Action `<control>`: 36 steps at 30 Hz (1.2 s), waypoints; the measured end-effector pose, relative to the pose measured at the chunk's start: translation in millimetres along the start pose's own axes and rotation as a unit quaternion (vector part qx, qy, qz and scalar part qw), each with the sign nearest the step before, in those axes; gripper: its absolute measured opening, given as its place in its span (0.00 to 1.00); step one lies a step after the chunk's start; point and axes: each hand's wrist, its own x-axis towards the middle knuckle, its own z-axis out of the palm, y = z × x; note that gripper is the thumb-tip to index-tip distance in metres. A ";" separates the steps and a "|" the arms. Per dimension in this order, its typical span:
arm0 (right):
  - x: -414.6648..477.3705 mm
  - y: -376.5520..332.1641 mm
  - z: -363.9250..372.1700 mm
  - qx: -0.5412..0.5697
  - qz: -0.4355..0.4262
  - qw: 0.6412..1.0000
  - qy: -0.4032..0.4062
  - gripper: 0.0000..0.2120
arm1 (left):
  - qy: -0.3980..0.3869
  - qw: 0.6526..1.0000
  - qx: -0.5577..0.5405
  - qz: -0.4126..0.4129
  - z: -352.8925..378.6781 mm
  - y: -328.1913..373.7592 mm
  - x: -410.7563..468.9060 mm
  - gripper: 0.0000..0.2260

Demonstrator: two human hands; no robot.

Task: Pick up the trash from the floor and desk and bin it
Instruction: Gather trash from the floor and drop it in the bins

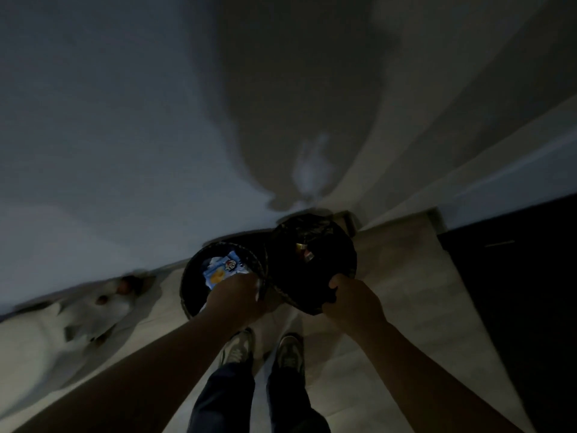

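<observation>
A: Dim room, pale floor (396,276). Where's the trash?
B: A blue wrapper (223,268) lies in the wicker bin (187,295). Our right hand (352,303) clutches the black bag (312,260), just right of the bin. Our left hand (240,295) is at the bin's near rim, and we cannot tell its grip.
A: Next?
B: Probably dropping the rest in.

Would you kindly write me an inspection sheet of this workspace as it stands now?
Surface: pale tiled floor, dimly lit; no desk in view.
Job's things: left bin holds a blue and white packet; right bin, lined with a dark bag, holds small bits too dark to name.
Clutter: nothing seen loose on the floor.
Hands: right hand grips the right bin's near rim; left hand is over the left bin's near rim, its fingers too dark to read.
Cables: nothing seen.
Surroundings: white dog close to the left of the bins; wall behind them; dark panel at right; the person's shoes just short of the bins.
</observation>
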 end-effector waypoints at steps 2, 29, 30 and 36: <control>-28.0 -13.8 -23.2 -0.024 -0.046 0.999 0.000 0.18 | 0.012 1.000 -0.016 -0.002 -20.5 6.2 -33.4 0.19; -493.8 -421.9 13.3 -0.265 -0.698 0.664 -0.040 0.18 | 0.423 0.812 -0.181 -0.360 -72.8 -194.9 -649.8 0.18; -523.2 -428.7 28.5 -0.265 -0.717 0.644 -0.041 0.19 | 0.437 0.794 -0.179 -0.382 -60.3 -199.3 -682.3 0.18; -684.2 -458.3 111.0 -0.231 -0.805 0.544 -0.053 0.20 | 0.497 0.697 -0.175 -0.486 6.2 -216.3 -847.5 0.17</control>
